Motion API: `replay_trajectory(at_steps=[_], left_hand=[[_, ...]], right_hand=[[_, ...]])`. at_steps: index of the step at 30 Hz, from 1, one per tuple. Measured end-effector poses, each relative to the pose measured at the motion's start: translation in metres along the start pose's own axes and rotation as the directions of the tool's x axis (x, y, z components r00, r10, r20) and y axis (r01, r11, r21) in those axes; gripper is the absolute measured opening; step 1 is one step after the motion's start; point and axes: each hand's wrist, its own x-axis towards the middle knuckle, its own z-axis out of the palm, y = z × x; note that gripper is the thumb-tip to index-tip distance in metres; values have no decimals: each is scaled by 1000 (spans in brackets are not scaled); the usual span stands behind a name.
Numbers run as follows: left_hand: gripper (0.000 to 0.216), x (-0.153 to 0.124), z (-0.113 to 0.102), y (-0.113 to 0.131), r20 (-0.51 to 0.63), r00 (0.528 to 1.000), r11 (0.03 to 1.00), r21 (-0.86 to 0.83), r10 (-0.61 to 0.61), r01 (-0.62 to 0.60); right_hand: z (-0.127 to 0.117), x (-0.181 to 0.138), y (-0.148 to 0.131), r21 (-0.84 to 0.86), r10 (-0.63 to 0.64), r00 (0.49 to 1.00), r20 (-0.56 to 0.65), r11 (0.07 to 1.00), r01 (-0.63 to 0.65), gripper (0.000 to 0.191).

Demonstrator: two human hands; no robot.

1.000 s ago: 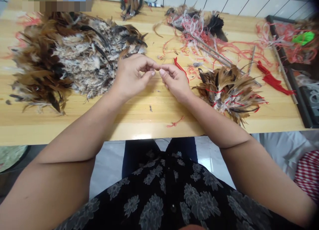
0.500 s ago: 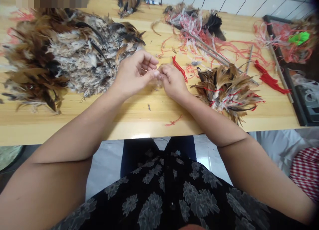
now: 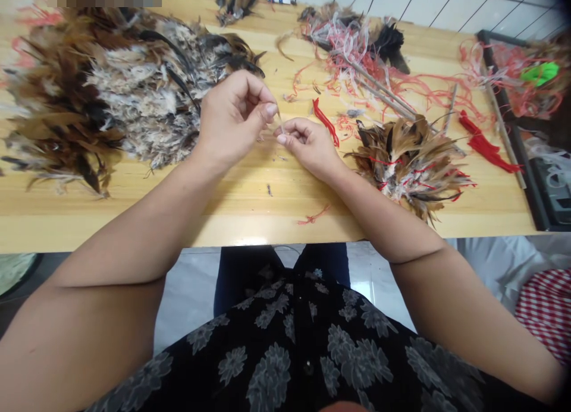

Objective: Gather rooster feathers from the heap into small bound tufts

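At ten o'clock, the feather pile [image 3: 143,103] shows mottled cream and grey with a brown and black fringe; just before three, the feather bundle [image 3: 413,147] is golden brown, marked with red. The counter [image 3: 250,219] is yellow wood-grain, the ribbons [image 3: 341,34] at one o'clock white and coral, the strips [image 3: 484,144] near three plain red. Noted also: a black shirt [image 3: 307,335] with grey floral print at six, and red-and-white checked cloth [image 3: 544,311] between three and four.
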Motion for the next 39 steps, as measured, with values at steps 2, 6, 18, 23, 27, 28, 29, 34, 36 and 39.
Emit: replay_trajectory(at_steps=[2, 6, 18, 23, 27, 28, 29, 34, 36, 39], left_hand=[[74, -1, 2, 3, -5, 1000, 1000, -4, -7, 7], [79, 2, 7, 12, -48, 999, 999, -38, 20, -22], [21, 17, -50, -64, 199, 980, 916, 397, -25, -57], [24, 20, -45, -69, 216, 976, 928, 366, -9, -73], [29, 25, -40, -49, 198, 980, 948, 311, 4, -67], [32, 25, -37, -41, 163, 987, 960, 277, -1, -45], [34, 24, -35, -32, 127, 992, 971, 240, -12, -19], [40, 18, -26, -5, 84, 996, 990, 142, -29, 17], [37, 19, -27, -5, 145, 989, 982, 188, -11, -16], [32, 21, -29, -2, 236, 972, 964, 260, -11, -53]], right_hand=[[-1, -1, -4, 4, -20, 1000, -6, 1000, 20, 56], [-3, -2, -12, -3, -47, 999, 2, 999, 47, 57], [-2, -1, -5, 23, 23, 993, -116, 1000, -20, 55], [-5, 0, -5, -37, 9, 993, -121, 999, -13, 44], [-8, 1, -1, -103, -4, 992, -126, 995, -9, 37], [-9, 1, -1, -119, -11, 992, -128, 993, -5, 37], [-9, 0, -1, -132, -20, 991, -130, 991, 2, 37], [-11, -1, -2, -120, -35, 987, -158, 993, 16, 41], [-11, -1, -2, -103, -19, 987, -162, 995, 2, 42], [-11, 0, 0, -85, -16, 990, -144, 996, 4, 42]])
